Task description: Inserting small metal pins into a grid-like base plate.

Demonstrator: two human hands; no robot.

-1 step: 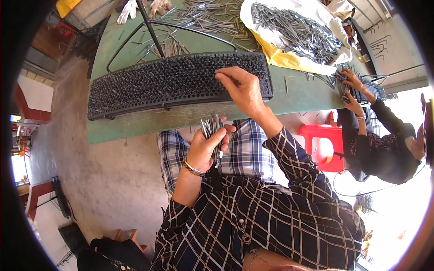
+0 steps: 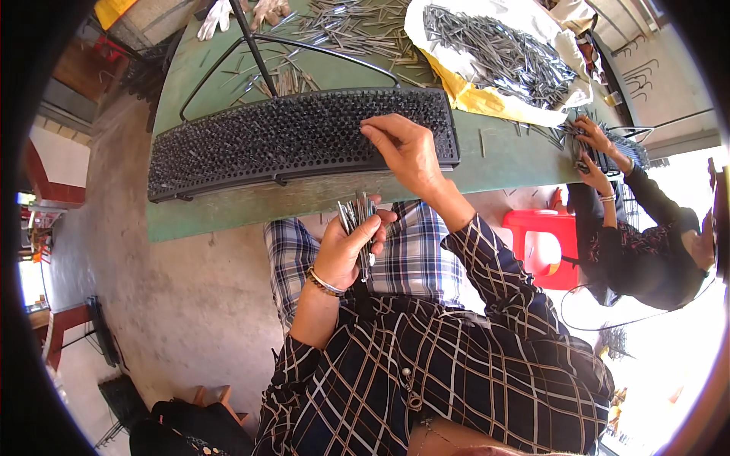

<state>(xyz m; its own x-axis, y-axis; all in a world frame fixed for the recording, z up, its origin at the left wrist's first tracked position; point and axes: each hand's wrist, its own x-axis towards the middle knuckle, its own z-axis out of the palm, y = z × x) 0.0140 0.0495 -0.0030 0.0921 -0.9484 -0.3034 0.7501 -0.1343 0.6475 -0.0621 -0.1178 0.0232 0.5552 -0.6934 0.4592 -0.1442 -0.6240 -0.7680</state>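
My left hand [image 2: 348,247] is closed around a bunch of thin metal rods [image 2: 352,214], held upright over my lap just off the table's front edge. A long black rack [image 2: 258,146] pitted with rows of small round holes lies along that edge, and dark pieces fill most of it. Over its right part hovers my right hand [image 2: 407,144], thumb and forefinger pinched together at the holes. Whatever sits between those fingertips is too small to make out. Bare holes show along the rack's front row.
Loose rods [image 2: 350,30] lie scattered across the green table [image 2: 508,156]. A white and yellow sack [image 2: 487,106] holds a heap of rods. Black bent bars [image 2: 262,64] rise behind the rack. To the right, a co-worker's hands [image 2: 597,156] handle rods near a red stool [image 2: 541,242].
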